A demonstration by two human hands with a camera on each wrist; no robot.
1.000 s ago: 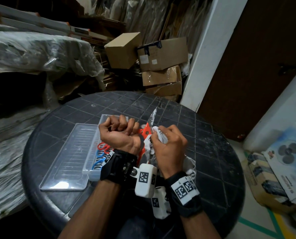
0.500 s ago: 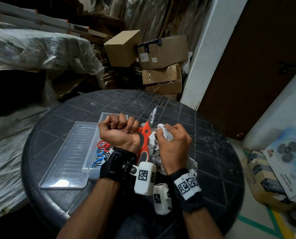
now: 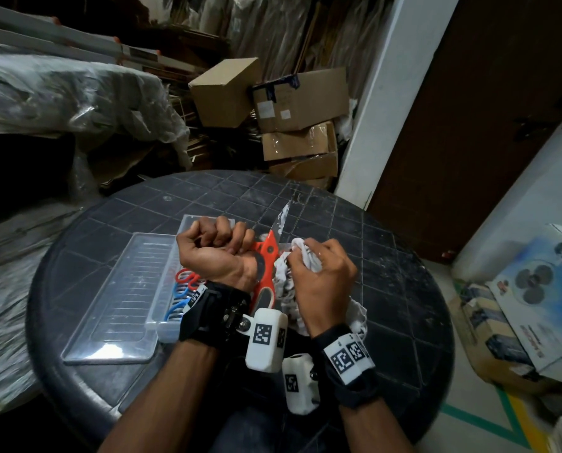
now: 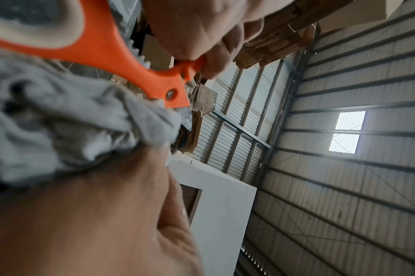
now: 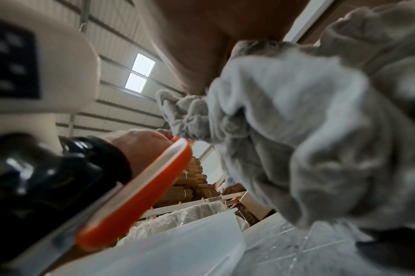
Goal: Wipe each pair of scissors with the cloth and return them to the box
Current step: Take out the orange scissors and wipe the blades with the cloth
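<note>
- Since a second ago the right hand (image 3: 322, 276), bunching the cloth (image 3: 305, 256), has slid slightly back along the orange scissors (image 3: 266, 256); judged mid-wipe.
- The left hand (image 3: 217, 253) is curled tight round the orange scissors' handle, blade pointing away.
- Both hands are over the box (image 3: 171, 325); red and blue scissors (image 3: 183, 289) lie inside it, on the worktop (image 3: 387, 289).

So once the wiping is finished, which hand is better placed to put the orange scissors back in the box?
Left. The left hand already grips the orange scissors, and the box lies directly under it. The right hand holds the cloth, farther from the box.
</note>
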